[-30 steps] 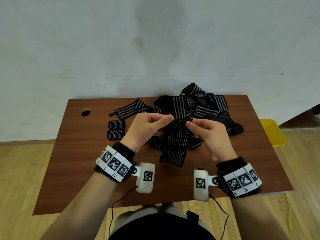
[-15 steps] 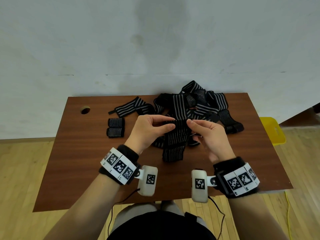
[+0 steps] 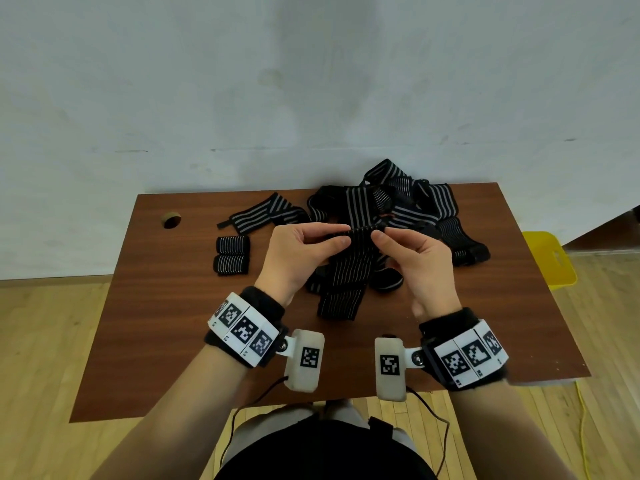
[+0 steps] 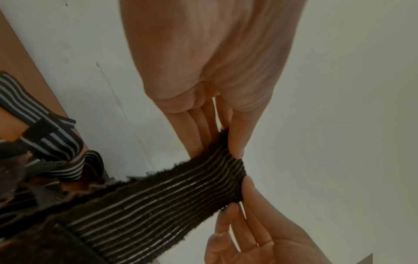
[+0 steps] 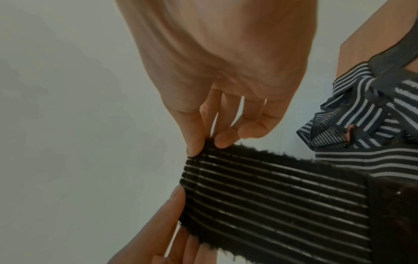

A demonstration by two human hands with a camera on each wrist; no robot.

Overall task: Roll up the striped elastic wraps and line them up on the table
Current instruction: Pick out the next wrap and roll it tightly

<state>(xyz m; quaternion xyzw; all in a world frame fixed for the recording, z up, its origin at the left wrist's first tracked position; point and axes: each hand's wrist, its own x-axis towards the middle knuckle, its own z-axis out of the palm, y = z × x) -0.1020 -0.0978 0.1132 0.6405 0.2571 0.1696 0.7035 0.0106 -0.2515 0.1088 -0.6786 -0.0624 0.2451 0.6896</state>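
The wrap (image 3: 349, 268) in hand is soft, light and stretchy, with a fuzzy edge; it hangs limp from its top end in the middle of the head view, its lower end folded on the table (image 3: 173, 323). Judging by that slackness, it will not hold a shape by itself, so the roll must start at the short end, pinched at both corners and kept taut, or the first turn will slump and go crooked.

The left hand (image 3: 301, 258) pinches the left corner of that top end between thumb and fingers, as the left wrist view shows, with the thumb on the near face. The right hand (image 3: 415, 261) pinches the right corner with thumb and forefinger; its other fingers (image 5: 255, 128) hang loosely curled and touch nothing. Neither hand is spread; both are closed lightly on cloth, and the end between them looks just folded over.

Two rolls (image 3: 231, 259) lie side by side, touching, left of centre. A flat wrap (image 3: 263, 216) lies above them, and a tangled pile (image 3: 415, 209) sits at the upper right of the table, behind the hands. Most of the job looks undone
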